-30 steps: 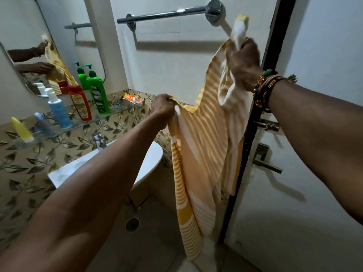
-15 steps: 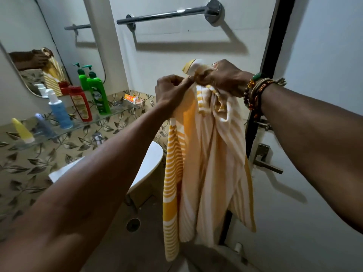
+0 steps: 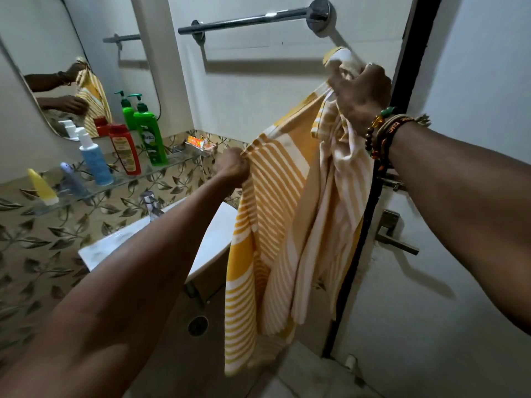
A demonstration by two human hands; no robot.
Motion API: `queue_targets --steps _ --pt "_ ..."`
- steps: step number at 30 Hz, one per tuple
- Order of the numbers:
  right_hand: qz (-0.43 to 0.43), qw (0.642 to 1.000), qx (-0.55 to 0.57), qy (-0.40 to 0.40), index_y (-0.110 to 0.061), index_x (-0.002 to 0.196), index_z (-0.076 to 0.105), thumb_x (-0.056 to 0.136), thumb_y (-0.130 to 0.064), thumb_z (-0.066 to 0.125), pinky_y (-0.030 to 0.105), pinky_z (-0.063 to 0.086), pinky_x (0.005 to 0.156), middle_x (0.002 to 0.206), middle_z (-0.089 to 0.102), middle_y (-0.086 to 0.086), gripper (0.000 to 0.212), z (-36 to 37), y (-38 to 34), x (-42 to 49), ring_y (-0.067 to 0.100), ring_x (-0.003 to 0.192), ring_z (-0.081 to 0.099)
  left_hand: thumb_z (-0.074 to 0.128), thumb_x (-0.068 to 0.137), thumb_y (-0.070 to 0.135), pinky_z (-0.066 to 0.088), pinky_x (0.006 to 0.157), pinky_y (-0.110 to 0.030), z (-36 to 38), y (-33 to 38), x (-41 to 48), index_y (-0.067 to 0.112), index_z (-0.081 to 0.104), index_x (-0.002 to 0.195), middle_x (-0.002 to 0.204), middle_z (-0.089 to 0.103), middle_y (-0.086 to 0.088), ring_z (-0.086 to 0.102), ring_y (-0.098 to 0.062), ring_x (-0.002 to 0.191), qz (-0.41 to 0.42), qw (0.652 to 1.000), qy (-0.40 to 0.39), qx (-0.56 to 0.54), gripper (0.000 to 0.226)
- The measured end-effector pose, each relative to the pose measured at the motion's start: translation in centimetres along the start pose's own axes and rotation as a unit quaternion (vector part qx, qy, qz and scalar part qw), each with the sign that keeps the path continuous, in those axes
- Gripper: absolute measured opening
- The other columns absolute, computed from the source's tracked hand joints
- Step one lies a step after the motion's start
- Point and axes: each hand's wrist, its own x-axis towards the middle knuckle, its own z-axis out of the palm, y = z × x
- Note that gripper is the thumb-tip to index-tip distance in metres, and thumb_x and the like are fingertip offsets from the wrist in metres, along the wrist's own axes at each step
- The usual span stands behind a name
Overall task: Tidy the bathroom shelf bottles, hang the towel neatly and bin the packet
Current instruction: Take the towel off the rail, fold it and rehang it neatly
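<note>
well, the person's left grip (image 3: pixel 233 171) pinches the top hem of a yellow-and-white striped cloth towel (image 3: pixel 275 225), fingers curled tight on it at about shelf height. the right grip (image 3: pixel 359 94) is clenched round a bunched corner of the same towel, held higher and off to the right, just below the right end of the chrome wall-mounted towel rail (image 3: pixel 253 20) and apart from it. the towel's top edge slopes up between the two grips. the rest hangs in loose folds toward the floor, in front of the white ceramic basin (image 3: pixel 212 242). beaded and threaded bracelets (image 3: pixel 382 133) circle the right wrist. to the left, on the clear glass shelf (image 3: pixel 175 163), stand a green pump bottle (image 3: pixel 149 136), a red plastic bottle (image 3: pixel 125 152) and a blue-and-white pump bottle (image 3: pixel 95 163), all upright. a yellow tube (image 3: pixel 43 186) leans cap-down near the shelf's left end. a small orange packet (image 3: pixel 198 141) lies by the shelf's right end, just behind the left grip. the rounded wall mirror (image 3: pixel 34 38) reflects both arms and the towel.
</note>
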Motion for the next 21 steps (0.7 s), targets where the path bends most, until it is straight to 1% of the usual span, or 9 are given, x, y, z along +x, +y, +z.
queue_targets --steps 2,5,6,8,10,12,16,19,21 --pt "-0.045 0.997 -0.018 -0.065 -0.019 0.102 0.066 0.057 -0.067 0.069 0.024 0.05 0.069 0.102 0.072 -0.002 0.066 0.0 0.4 -0.3 0.016 0.09 0.067 0.043 0.091 0.007 0.053 0.092 -0.039 -0.2 1.4 0.1 0.014 0.067 0.114 0.116 0.067 -0.016 0.062 -0.035 0.11 -0.011 0.997 0.036 -0.073 0.034" --pt "-0.069 0.953 0.023 -0.292 -0.013 0.134 0.051 0.045 -0.069 0.085 0.022 0.057 0.074 0.121 0.065 -0.001 0.111 0.2 0.6 -1.1 0.008 0.089 0.065 0.055 0.091 0.017 0.04 0.066 -0.029 -0.8 4.1 -0.3 0.02 0.072 0.101 0.1 0.071 -0.008 0.063 -0.026 0.092 0.042 0.99 0.085 -0.102 0.02" --pt "-0.078 0.931 0.011 -0.358 -0.013 0.135 0.051 0.046 -0.064 0.087 0.021 0.058 0.069 0.117 0.066 -0.001 0.109 0.3 0.6 -1.4 0.009 0.082 0.066 0.059 0.09 0.021 0.035 0.061 -0.027 -0.9 5.1 -0.5 0.02 0.073 0.094 0.091 0.071 -0.007 0.061 -0.022 0.083 0.065 0.987 0.09 -0.115 0.015" --pt "-0.096 0.9 -0.039 -0.424 -0.012 0.111 0.065 0.06 -0.047 0.088 0.027 0.056 0.062 0.096 0.071 0.001 0.066 0.8 0.5 -1.9 0.017 0.074 0.067 0.065 0.084 0.023 0.033 0.053 -0.025 -1.1 6.8 -0.8 0.022 0.075 0.081 0.077 0.07 -0.006 0.059 -0.015 0.072 0.106 0.98 0.095 -0.14 0.011" --pt "-0.085 0.908 -0.049 -0.406 -0.005 0.09 0.068 0.077 -0.025 0.078 0.03 0.05 0.059 0.08 0.065 0.005 0.026 1.4 0.3 -2.1 0.022 0.073 0.062 0.066 0.08 0.021 0.031 0.044 -0.019 -1.4 7.8 -1.0 0.026 0.074 0.073 0.067 0.066 -0.001 0.057 -0.008 0.067 0.13 0.975 0.106 -0.143 0.011" --pt "-0.078 0.919 -0.039 -0.384 0.001 0.091 0.067 0.083 -0.012 0.065 0.033 0.05 0.06 0.081 0.064 0.01 0.015 1.5 0.1 -2.1 0.026 0.076 0.061 0.068 0.077 0.023 0.035 0.049 -0.02 -1.6 7.9 -1.1 0.025 0.077 0.078 0.074 0.07 0.0 0.063 -0.01 0.074 0.149 0.973 0.132 -0.12 0.009" --pt "-0.091 0.949 -0.043 -0.298 0.0 0.086 0.066 0.083 -0.02 0.057 0.043 0.051 0.072 0.088 0.068 0.017 0.022 1.2 -0.3 -2.1 0.036 0.086 0.063 0.08 0.071 0.041 0.04 0.069 -0.03 -1.9 6.2 -0.9 0.019 0.07 0.097 0.096 0.066 -0.002 0.057 -0.018 0.088 0.211 0.968 0.133 -0.021 0.035" --pt "-0.086 0.975 -0.037 -0.2 -0.017 0.064 0.049 0.081 -0.035 0.054 0.033 0.036 0.058 0.069 0.056 0.002 0.026 1.4 -0.4 -2.3 0.028 0.073 0.055 0.069 0.085 0.023 0.034 0.07 -0.034 -0.9 4.6 -1.0 0.014 0.057 0.113 0.11 0.059 -0.012 0.057 -0.032 0.097 0.257 0.953 0.107 0.121 0.031" --pt "-0.077 0.986 -0.023 -0.143 -0.017 0.062 0.047 0.077 -0.044 0.052 0.03 0.034 0.055 0.067 0.056 0.0 0.031 1.6 -0.3 -2.1 0.026 0.068 0.054 0.056 0.091 0.016 0.033 0.069 -0.035 -0.2 3.4 -1.0 0.016 0.055 0.115 0.114 0.056 -0.014 0.057 -0.035 0.1 0.217 0.958 0.109 0.151 0.024"
